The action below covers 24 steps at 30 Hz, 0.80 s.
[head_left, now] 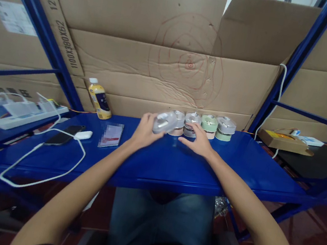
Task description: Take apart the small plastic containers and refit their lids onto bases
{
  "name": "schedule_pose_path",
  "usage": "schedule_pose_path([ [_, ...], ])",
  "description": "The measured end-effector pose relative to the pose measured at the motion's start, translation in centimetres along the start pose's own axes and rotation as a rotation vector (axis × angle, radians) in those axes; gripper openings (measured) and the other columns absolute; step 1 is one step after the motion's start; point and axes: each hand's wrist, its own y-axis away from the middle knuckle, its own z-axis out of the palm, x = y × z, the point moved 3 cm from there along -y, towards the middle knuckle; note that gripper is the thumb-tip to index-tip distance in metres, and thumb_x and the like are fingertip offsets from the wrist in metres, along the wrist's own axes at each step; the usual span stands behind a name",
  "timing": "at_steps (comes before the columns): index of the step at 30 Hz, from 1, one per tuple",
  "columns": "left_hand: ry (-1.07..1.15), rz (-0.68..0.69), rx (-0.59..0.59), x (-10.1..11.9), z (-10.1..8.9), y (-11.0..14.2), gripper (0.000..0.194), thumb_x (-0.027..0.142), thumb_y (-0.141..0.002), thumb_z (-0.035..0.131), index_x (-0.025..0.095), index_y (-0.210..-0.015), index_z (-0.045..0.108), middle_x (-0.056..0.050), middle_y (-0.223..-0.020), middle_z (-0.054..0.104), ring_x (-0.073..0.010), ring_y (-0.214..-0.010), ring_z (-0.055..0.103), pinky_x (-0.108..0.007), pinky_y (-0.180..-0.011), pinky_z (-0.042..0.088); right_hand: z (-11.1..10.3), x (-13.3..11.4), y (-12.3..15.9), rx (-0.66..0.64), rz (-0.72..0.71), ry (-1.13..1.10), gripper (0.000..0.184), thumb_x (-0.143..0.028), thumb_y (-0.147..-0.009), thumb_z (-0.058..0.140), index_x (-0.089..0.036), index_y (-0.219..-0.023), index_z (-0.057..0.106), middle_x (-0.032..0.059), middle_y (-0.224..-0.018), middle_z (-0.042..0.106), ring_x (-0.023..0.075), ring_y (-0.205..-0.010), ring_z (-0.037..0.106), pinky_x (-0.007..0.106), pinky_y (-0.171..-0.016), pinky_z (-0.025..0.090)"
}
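Note:
My left hand (145, 130) is closed around a small round grey container (165, 122), holding it tilted just above the blue shelf (157, 163). My right hand (198, 140) lies flat with its fingers spread on the shelf, its fingertips touching the front of a row of stacked round containers. The row holds a beige stack (178, 123), a grey stack (192, 123), a green stack (209, 125) and another grey-and-green stack (225, 128), all against the cardboard back wall.
A yellow bottle (99, 98) stands at the back left. A small booklet (111, 134), a dark phone (63, 136) and a white cable (43, 153) lie left of my hands. A power strip (28, 111) sits on the left. A flat brown box (283, 141) rests at the right.

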Motion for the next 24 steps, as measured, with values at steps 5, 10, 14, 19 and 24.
schedule_pose_path([
  [5, 0.293, 0.318, -0.314, 4.6, 3.0, 2.8, 0.075, 0.039, -0.086, 0.074, 0.024, -0.152, 0.041, -0.014, -0.153, 0.048, -0.0342, -0.145, 0.046, -0.052, -0.122, 0.039, 0.3, -0.6, 0.3, -0.228, -0.097, -0.028, 0.108, -0.065, -0.068, 0.088, -0.027, -0.157, 0.041, 0.0158, -0.158, 0.046, 0.0374, -0.147, 0.045, 0.056, -0.121, 0.04],
  [10, 0.363, 0.279, -0.385, 4.3, 4.7, 3.4, 0.091, 0.039, -0.077, 0.082, 0.023, -0.156, 0.039, -0.016, -0.156, 0.049, -0.0394, -0.145, 0.047, -0.057, -0.121, 0.04, 1.4, -0.6, 0.8, -0.389, -0.079, -0.017, 0.104, -0.062, -0.067, 0.088, -0.025, -0.155, 0.048, 0.0147, -0.148, 0.06, 0.0369, -0.134, 0.059, 0.056, -0.113, 0.048],
  [14, 0.458, 0.17, -0.39, 3.5, 5.1, 3.6, 0.1, 0.046, -0.074, 0.087, 0.021, -0.157, 0.037, -0.018, -0.153, 0.054, -0.0391, -0.141, 0.053, -0.056, -0.118, 0.043, 1.5, -1.0, 0.8, -0.405, -0.055, -0.007, 0.098, -0.062, -0.068, 0.088, -0.026, -0.152, 0.052, 0.0133, -0.144, 0.064, 0.0352, -0.129, 0.063, 0.052, -0.108, 0.052],
  [19, 0.536, 0.129, -0.388, 3.5, 5.1, 3.8, 0.109, 0.048, -0.073, 0.089, 0.024, -0.161, 0.03, -0.017, -0.156, 0.052, -0.0366, -0.14, 0.055, -0.056, -0.118, 0.043, 0.6, -1.2, 0.4, -0.372, -0.044, -0.1, 0.085, -0.056, -0.072, 0.087, -0.025, -0.145, 0.057, 0.0103, -0.135, 0.069, 0.0308, -0.12, 0.067, 0.048, -0.104, 0.054],
  [24, 0.378, 0.171, -0.396, 3.7, 4.4, 4.2, 0.085, 0.049, -0.083, 0.08, 0.028, -0.158, 0.044, -0.014, -0.153, 0.052, -0.0363, -0.14, 0.052, -0.057, -0.119, 0.042, -2.1, 1.7, -0.1, -0.192, 0.124, -0.137, 0.064, -0.057, -0.083, 0.077, -0.021, -0.135, 0.063, 0.0102, -0.122, 0.073, 0.0286, -0.107, 0.07, 0.049, -0.099, 0.057],
])
